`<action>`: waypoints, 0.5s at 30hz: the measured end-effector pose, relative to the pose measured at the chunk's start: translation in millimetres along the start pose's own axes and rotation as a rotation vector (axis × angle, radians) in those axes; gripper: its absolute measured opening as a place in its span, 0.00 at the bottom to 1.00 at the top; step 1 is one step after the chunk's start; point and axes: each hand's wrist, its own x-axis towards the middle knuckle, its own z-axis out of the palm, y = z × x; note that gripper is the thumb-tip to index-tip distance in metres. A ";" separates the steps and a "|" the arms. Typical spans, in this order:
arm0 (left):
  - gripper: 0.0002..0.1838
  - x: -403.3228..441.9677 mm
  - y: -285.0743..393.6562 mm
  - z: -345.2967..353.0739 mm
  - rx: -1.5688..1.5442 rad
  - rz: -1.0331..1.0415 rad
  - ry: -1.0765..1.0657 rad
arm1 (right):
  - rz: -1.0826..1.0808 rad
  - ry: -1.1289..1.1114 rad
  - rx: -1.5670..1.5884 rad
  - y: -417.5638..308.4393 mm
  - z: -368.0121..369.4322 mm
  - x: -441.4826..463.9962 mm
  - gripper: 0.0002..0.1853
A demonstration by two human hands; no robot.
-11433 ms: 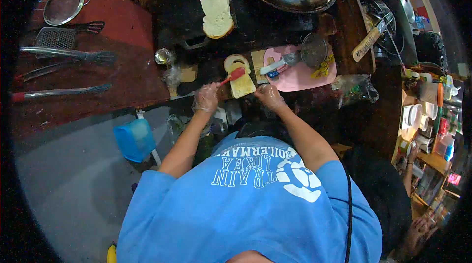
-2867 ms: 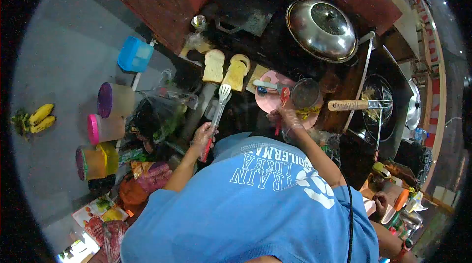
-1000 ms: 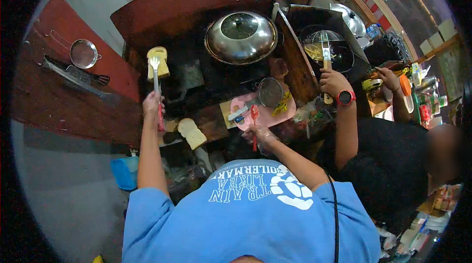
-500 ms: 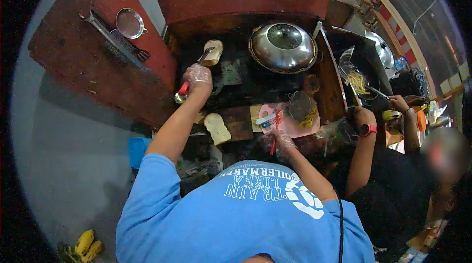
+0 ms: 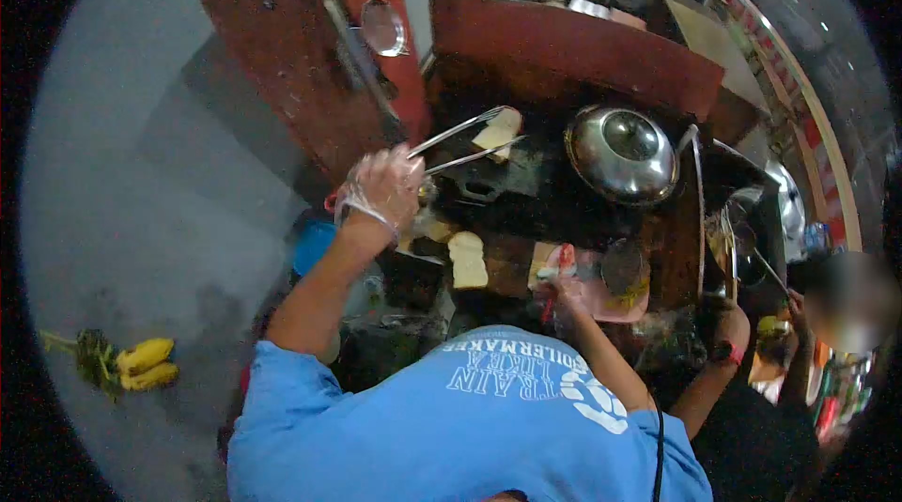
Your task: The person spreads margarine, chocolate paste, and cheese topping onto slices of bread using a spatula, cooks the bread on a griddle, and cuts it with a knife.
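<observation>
My left hand (image 5: 383, 187), in a clear plastic glove, is wrapped round metal tongs (image 5: 453, 134) with a red grip end. Their arms are spread, the tips on either side of a bread slice (image 5: 498, 131) on the dark griddle (image 5: 526, 178). A second bread slice (image 5: 468, 261) lies on the wooden ledge closer to my body. At the edge of a pink cutting board (image 5: 625, 310), my right hand (image 5: 564, 293) is closed on a slim red-handled utensil; its kind is blurred. Red and white items lie just beyond these fingers, beside a round strainer (image 5: 624, 264).
A domed metal lid (image 5: 622, 154) sits right of the bread. Past a divider, a co-worker's hand (image 5: 729, 322) holds tongs over a dark pan. A blue container (image 5: 313, 247) stands at left; bananas (image 5: 148, 363) are lower left. A strainer (image 5: 383, 27) hangs on the red panel.
The tongs' arms, close together on the bread before, are now spread around it. My left hand has turned. The whole view has swung, shifting the scene right and down.
</observation>
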 end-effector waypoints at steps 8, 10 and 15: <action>0.08 104.7 -103.3 -146.2 0.469 0.493 0.097 | 0.060 -0.110 0.071 6.0 0.3 9.9 0.24; 0.10 115.4 -114.9 -161.8 0.561 0.535 0.053 | 0.063 -0.089 -0.037 -2.1 5.6 4.4 0.27; 0.13 118.2 -142.9 -158.3 0.638 0.512 -0.120 | -0.071 -0.072 -0.306 37.3 -31.5 48.1 0.22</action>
